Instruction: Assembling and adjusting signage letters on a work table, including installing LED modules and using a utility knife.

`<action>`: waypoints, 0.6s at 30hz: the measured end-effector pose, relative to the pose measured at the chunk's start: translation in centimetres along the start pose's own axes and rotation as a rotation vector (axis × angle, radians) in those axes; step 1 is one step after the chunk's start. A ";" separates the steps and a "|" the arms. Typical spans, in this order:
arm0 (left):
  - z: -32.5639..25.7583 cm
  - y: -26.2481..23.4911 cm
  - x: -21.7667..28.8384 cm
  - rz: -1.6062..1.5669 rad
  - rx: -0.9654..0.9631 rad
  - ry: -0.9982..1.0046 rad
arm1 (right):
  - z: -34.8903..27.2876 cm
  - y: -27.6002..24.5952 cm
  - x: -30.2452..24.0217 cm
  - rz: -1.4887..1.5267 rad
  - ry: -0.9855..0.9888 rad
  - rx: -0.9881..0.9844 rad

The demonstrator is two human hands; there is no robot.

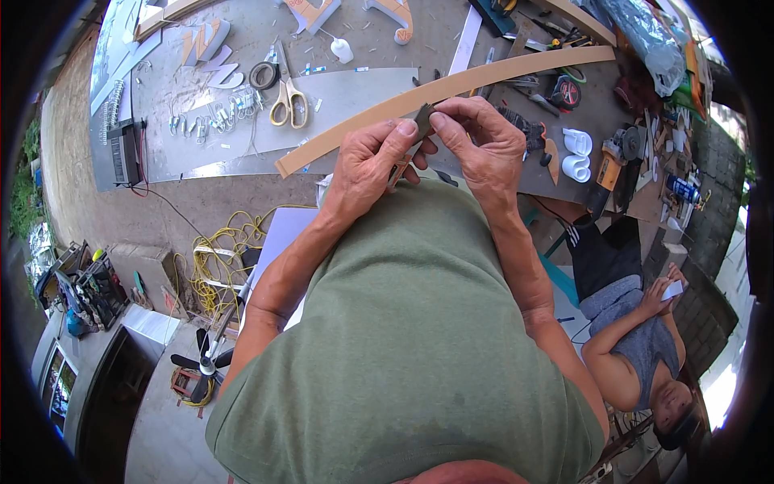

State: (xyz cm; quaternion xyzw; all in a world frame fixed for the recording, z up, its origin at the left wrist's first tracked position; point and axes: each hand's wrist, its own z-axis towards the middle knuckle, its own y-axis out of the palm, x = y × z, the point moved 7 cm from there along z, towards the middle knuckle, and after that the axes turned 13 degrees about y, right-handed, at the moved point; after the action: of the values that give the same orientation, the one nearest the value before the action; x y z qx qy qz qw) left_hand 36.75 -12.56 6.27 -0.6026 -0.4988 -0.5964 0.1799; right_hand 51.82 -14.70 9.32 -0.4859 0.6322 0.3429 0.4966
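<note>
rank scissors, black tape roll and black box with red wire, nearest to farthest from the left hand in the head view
From the left hand:
1. Scissors: up and left of it.
2. Black tape roll: just left of the scissors.
3. Black box: far left.

I'm pinching a dark piece (424, 114), dull and matt, and there's the tan strip (451, 86), smooth and matt like card. Now the grey sheet (371, 85): sleek, catching glossy glare! Scissors (287, 89) next, bright metal blades (283, 63), smooth plastic-looking handles (289, 97). White curls (577, 142), smooth as plastic; a plastic bag (645, 40), crinkled and shiny; my shirt (427, 306), soft matt cloth.
</note>
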 end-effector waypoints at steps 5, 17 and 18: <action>0.2 0.2 -0.2 0.010 0.007 0.058 | 0.3 0.1 1.1 0.171 0.218 -0.051; 0.2 -0.2 0.1 0.064 0.008 0.000 | 0.4 0.1 0.7 0.150 0.222 -0.084; 0.2 -0.2 0.0 0.063 0.008 -0.001 | 0.5 0.1 0.7 0.150 0.222 -0.084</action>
State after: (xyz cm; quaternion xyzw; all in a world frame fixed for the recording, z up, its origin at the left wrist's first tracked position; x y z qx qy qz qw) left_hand 36.73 -12.30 6.18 -0.6175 -0.4819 -0.5883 0.2009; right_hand 51.82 -14.43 8.52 -0.4926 0.7030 0.3491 0.3759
